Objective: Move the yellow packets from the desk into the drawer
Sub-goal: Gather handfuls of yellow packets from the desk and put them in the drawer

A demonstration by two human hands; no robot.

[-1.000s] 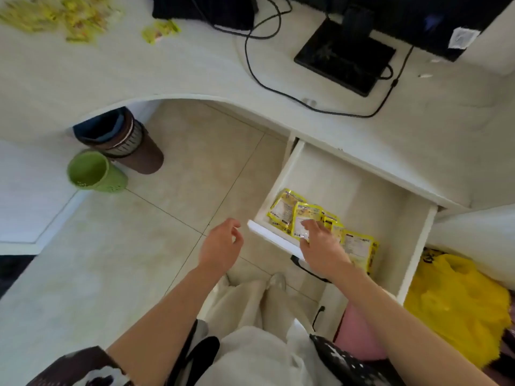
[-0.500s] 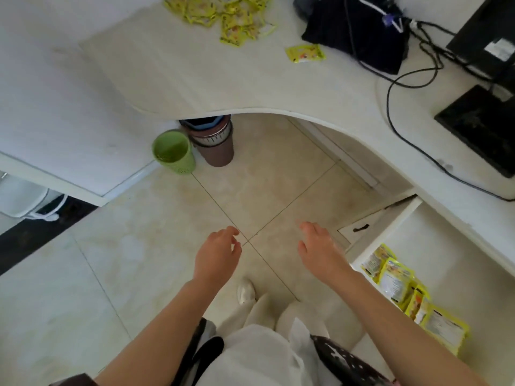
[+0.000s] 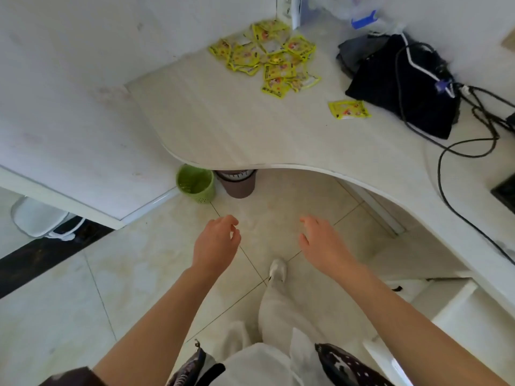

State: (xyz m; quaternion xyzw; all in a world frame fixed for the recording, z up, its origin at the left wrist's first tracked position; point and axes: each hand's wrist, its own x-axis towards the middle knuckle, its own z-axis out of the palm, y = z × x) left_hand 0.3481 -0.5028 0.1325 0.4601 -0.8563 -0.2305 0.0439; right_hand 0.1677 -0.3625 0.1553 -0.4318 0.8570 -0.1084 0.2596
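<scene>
Both hands, left (image 3: 216, 242) and right (image 3: 320, 243), now hang spread and empty, swung away from the drawer (image 3: 457, 316) toward the packets (image 3: 267, 55) remaining on the desk (image 3: 223, 126).

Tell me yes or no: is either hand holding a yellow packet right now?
No: the left hand and right hand are both open and empty over the floor, while the yellow packets lie on the desk.

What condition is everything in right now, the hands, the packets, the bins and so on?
Left hand: empty, fingers loosely curled, over the floor.
Right hand: empty, open, over the floor.
Yellow packets: heaped on the desk.
Single packet: flat, apart from the heap.
Green bin: upright, looks empty.
Drawer: open, contents out of view.
</scene>
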